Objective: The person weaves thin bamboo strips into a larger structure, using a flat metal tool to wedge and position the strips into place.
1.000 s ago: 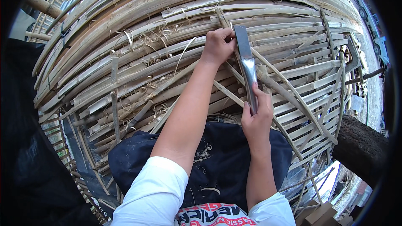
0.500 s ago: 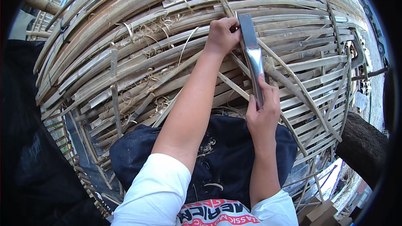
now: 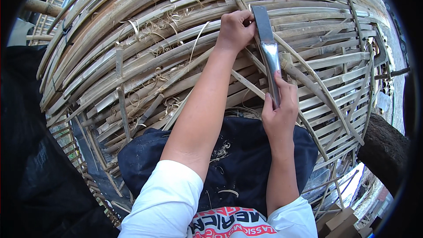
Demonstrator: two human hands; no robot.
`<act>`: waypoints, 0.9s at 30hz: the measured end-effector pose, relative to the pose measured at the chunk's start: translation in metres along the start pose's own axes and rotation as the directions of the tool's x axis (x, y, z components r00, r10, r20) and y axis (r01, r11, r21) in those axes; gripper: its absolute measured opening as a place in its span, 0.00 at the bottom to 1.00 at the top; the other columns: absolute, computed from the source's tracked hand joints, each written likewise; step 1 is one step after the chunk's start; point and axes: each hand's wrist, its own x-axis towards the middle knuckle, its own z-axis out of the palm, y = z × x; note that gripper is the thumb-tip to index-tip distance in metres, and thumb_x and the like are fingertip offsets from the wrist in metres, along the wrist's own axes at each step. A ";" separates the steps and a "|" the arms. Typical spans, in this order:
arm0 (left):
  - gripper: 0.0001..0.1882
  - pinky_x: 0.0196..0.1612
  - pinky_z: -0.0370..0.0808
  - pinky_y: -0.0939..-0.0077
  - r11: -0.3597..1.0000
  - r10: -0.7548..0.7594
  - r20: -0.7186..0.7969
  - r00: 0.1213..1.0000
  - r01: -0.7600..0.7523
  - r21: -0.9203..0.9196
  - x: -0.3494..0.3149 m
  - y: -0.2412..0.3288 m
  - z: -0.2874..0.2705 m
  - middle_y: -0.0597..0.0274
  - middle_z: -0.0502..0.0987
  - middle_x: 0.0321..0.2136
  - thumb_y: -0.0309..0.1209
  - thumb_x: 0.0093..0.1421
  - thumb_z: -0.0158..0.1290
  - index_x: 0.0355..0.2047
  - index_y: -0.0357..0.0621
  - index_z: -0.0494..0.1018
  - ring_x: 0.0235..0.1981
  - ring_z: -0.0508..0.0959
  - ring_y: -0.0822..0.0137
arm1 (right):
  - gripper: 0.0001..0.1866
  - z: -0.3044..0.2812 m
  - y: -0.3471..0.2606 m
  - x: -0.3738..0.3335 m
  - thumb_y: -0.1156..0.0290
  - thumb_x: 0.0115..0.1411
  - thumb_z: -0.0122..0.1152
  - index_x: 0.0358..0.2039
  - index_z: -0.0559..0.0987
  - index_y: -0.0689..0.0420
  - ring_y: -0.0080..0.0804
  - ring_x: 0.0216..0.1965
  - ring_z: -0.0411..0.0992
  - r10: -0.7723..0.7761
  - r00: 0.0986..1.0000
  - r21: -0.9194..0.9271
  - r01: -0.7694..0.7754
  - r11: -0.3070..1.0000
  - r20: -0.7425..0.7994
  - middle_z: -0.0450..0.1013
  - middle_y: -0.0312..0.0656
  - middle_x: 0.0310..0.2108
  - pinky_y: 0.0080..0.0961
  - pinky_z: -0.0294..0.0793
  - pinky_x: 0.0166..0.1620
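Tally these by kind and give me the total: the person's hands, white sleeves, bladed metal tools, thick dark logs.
Hands: 2 (left hand, right hand)
White sleeves: 2 (left sleeve, right sleeve)
Bladed metal tool: 1
Thick dark log: 1
Total: 6

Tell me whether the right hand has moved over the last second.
No; against the bamboo pole beside it, the right hand shows no clear shift in any direction.

Daylight brightens pale ground (image 3: 399,105) beyond a thick dark log (image 3: 382,150).
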 end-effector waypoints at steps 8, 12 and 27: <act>0.07 0.25 0.71 0.76 1.000 0.022 -0.025 0.999 -0.022 -0.017 -0.002 0.000 -0.001 0.61 0.78 0.17 0.28 0.54 0.64 0.25 0.38 0.79 0.18 0.75 0.76 | 0.30 -0.003 -0.001 0.003 0.85 0.55 0.60 0.60 0.75 0.55 0.49 0.37 0.74 0.003 1.000 -0.052 -0.002 0.999 0.029 0.70 0.50 0.39 0.40 0.74 0.42; 0.07 0.28 0.77 0.69 0.998 -0.054 0.003 0.999 0.054 0.044 0.000 0.002 -0.001 0.50 0.79 0.20 0.27 0.51 0.65 0.25 0.37 0.79 0.21 0.81 0.58 | 0.30 -0.001 0.000 0.000 0.85 0.55 0.60 0.59 0.75 0.55 0.48 0.37 0.74 0.007 0.999 -0.024 -0.005 1.000 0.052 0.70 0.50 0.39 0.40 0.74 0.42; 0.06 0.25 0.72 0.76 1.000 -0.016 -0.009 1.000 0.016 0.001 0.000 0.005 0.001 0.62 0.78 0.15 0.29 0.54 0.64 0.25 0.40 0.79 0.17 0.76 0.74 | 0.29 -0.003 -0.006 0.003 0.86 0.53 0.60 0.58 0.75 0.57 0.50 0.40 0.73 0.016 0.999 0.099 -0.012 0.995 -0.045 0.71 0.52 0.40 0.39 0.72 0.45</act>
